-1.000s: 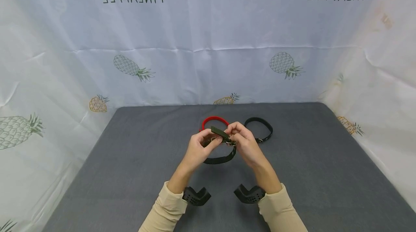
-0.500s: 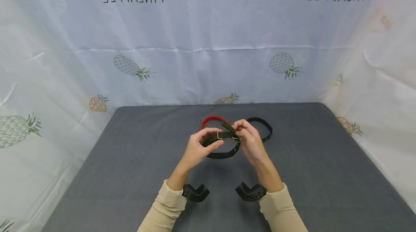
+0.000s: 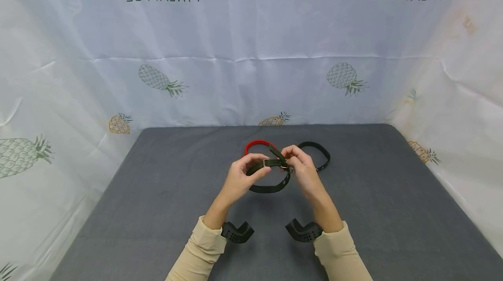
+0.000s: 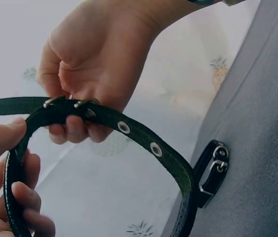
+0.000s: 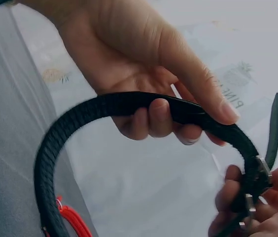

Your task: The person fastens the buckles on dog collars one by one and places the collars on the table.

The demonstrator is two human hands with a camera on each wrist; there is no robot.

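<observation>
A dark green buckled collar (image 3: 269,189) forms a loop between both hands, raised over the table. My left hand (image 3: 237,179) holds its strap between thumb and curled fingers, beside a metal keeper (image 3: 265,163). With bent fingers, my right hand (image 3: 301,174) pinches the collar at the buckle (image 5: 263,171). The strap's free end (image 3: 277,152) sticks out past the buckle, pointing up and left in the head view. Metal-ringed eyelets (image 4: 123,127) line the band in the left wrist view. The right fingers partly hide the buckle.
Behind the hands, a red collar (image 3: 257,142) lies on the grey table (image 3: 169,193), partly hidden. A black collar (image 3: 325,153) lies to its right, its buckle visible in the left wrist view. A pineapple-print curtain (image 3: 243,93) stands behind and beside the table.
My right hand has moved slightly right and up with the buckle. The free strap end has swung from pointing left to pointing upward, and the keeper beside my left fingers shows more clearly.
</observation>
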